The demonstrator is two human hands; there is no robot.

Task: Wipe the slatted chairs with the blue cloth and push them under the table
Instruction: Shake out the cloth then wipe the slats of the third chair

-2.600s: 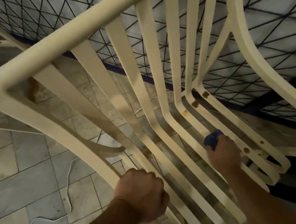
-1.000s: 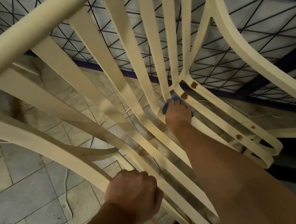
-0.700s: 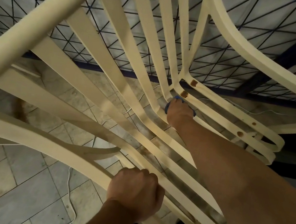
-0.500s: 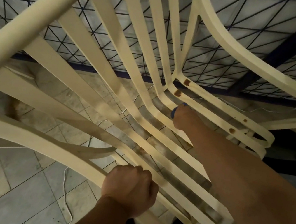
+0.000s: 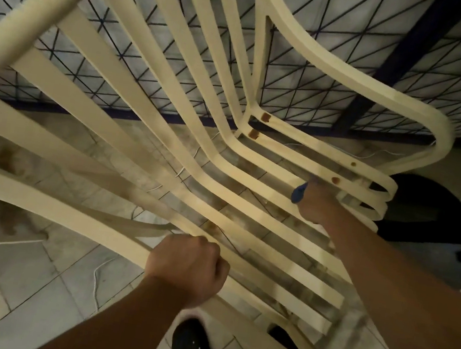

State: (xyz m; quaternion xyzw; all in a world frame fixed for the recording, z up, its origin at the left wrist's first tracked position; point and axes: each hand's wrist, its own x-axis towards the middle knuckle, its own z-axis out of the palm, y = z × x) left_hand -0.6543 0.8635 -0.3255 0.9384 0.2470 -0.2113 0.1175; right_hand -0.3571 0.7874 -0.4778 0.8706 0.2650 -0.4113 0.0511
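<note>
A cream slatted plastic chair fills the view, seen from above and behind its backrest. My left hand is clenched around the near armrest rail. My right hand presses a bunched blue cloth onto the seat slats near their front ends. Only a small blue edge of the cloth shows past my fingers. Brown rust-like spots mark the far seat slats.
A dark blue wire mesh fence stands just beyond the chair. The floor is grey tile with a thin white cable on it. A dark round object lies at the right. My black shoe shows below.
My right hand has slid the cloth along the seat slats from the bend at the backrest toward the front ends, to the right. My left hand keeps its grip.
</note>
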